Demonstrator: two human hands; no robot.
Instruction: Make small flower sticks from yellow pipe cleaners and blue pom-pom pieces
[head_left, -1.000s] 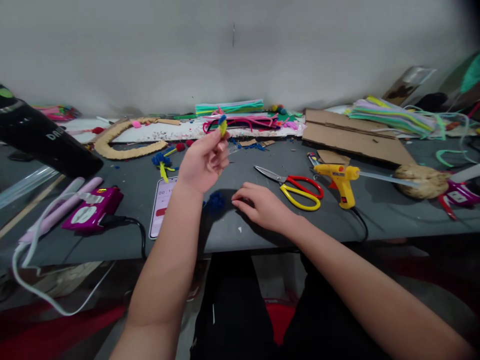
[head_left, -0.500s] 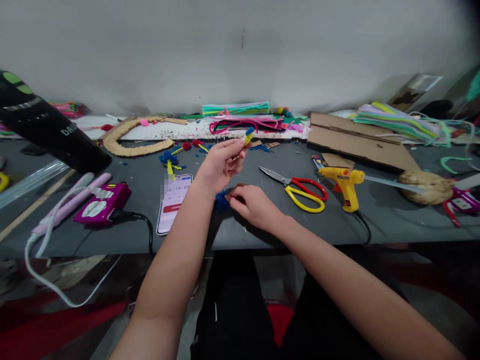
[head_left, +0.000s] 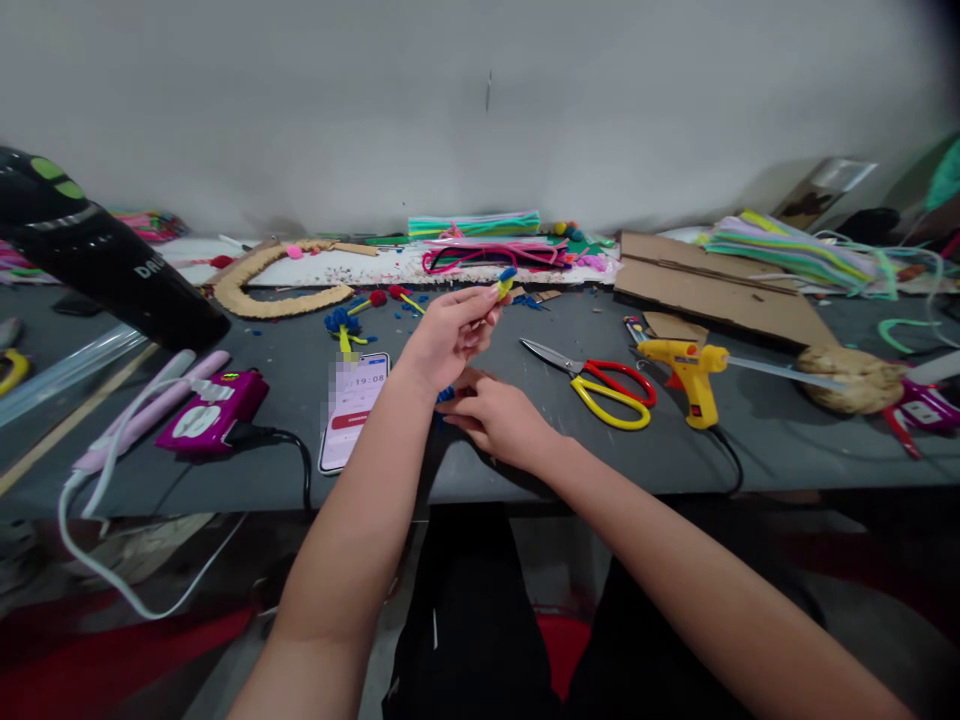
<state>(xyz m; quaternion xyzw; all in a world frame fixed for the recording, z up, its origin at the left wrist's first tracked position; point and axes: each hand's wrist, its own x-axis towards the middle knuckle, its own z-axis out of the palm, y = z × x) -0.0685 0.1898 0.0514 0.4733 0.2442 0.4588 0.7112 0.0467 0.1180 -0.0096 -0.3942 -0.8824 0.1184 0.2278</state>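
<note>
Raised over the table, my left hand (head_left: 454, 335) pinches a short yellow pipe cleaner piece (head_left: 505, 289) with a blue tip (head_left: 509, 273). Below it, close to the tabletop, my right hand (head_left: 499, 420) has its fingertips closed at a blue fuzzy pipe cleaner piece (head_left: 445, 394), partly hidden by the left wrist and the fingers. A blue pipe cleaner flower (head_left: 342, 321) with a yellow stem lies left of my hands. Just beyond lie two red-tipped yellow stems, one with a red tip (head_left: 377, 298). Scissors (head_left: 592, 382) with red and yellow handles rest to the right.
A phone (head_left: 351, 410) with a timer lies left of my forearm. Farther left are a purple device (head_left: 214, 412) and a black bottle (head_left: 112, 250). A yellow glue gun (head_left: 686, 370) and cardboard (head_left: 720, 285) are at right. Pipe cleaner bundles (head_left: 474, 222) line the wall.
My right fingertips have moved slightly left and cover more of the blue piece. My left hand keeps its pinch on the yellow and blue piece. The whole view has shifted a little.
</note>
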